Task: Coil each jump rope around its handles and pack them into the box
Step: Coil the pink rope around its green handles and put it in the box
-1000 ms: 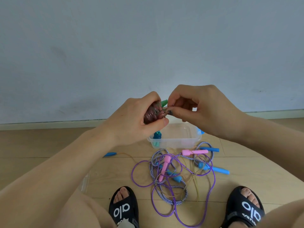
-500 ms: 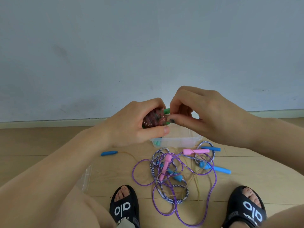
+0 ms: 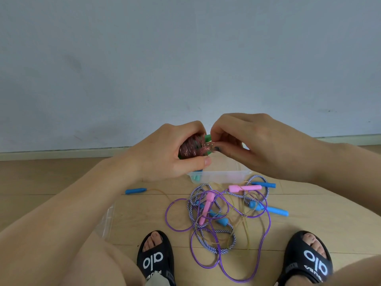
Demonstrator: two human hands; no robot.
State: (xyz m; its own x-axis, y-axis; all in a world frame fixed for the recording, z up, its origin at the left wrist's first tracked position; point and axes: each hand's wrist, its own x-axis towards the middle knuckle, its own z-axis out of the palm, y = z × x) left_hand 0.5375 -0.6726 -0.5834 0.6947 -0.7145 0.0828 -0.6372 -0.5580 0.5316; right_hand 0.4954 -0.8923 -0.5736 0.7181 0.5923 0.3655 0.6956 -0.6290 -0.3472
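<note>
**A:** Status of the hands?

**B:** I see the left hand [image 3: 171,153] held above the clear box [image 3: 220,176], wrapped around a coiled bundle of reddish glitter rope [image 3: 190,148]. Its fingers [image 3: 185,129] are clamped on the coil, thumb pressed along the underside. A green handle [image 3: 207,137] pokes out at the bundle's right end.

**A:** And the right?

**B:** The right hand [image 3: 263,147] sits just right of the bundle, also above the box. Its fingertips [image 3: 218,149] are pinched together on the loose end of the reddish rope, right against the coil.

**A:** Box contents?

**B:** One teal handle [image 3: 195,178] shows through the box's near left corner. I cannot tell what else is inside; the hands cover most of it.

**A:** Remaining ropes?

**B:** They lie tangled on the wooden floor [image 3: 61,182], just in front of the box: a purple rope [image 3: 266,240] with pink handles [image 3: 207,207], a blue-and-white braided rope [image 3: 228,242], and several blue handles [image 3: 276,211]. One separate blue handle [image 3: 135,191] lies left of the box, trailing a thin yellowish cord. Two black slides [image 3: 156,261] stand nearest me, in front of the tangle.
</note>
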